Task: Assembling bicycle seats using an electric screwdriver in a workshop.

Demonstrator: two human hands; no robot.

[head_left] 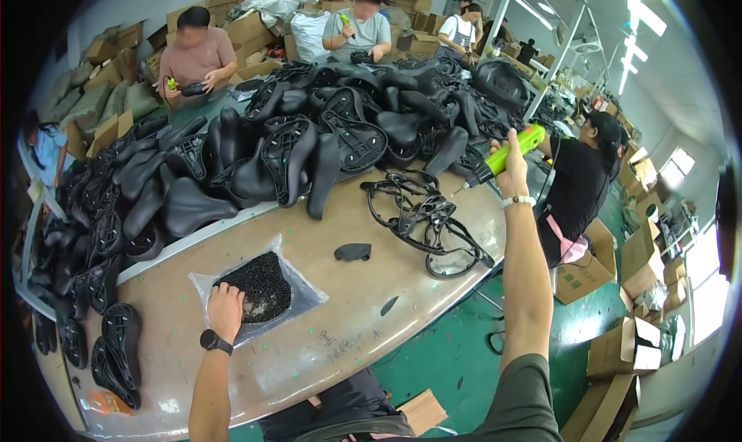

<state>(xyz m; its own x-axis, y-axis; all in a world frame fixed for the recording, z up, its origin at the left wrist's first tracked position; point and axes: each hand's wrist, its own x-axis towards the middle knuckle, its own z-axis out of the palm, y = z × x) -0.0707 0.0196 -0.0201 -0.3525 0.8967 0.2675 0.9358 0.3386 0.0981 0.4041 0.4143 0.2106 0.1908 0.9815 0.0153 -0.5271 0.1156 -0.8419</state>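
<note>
My left hand [225, 309], with a dark watch on its wrist, rests at the left edge of a heap of small black screws [267, 281] in an open clear plastic bag [303, 296]. Its fingers are bent down into the heap; their tips and anything between them are hidden. Raised at the right, my right hand [510, 177] is closed around a green and black electric screwdriver [506, 156]. The driver's bit points down and left, above several black plastic frames [425, 218] on the table. The bit touches nothing that I can see.
Black bicycle saddles [255, 163] lie heaped across the far and left side of the tan table [309, 249]. A small black piece [353, 252] sits mid-table. Across the heap, two people hold green drivers; a person in black [580, 171] stands close at the right, near cardboard boxes [591, 264].
</note>
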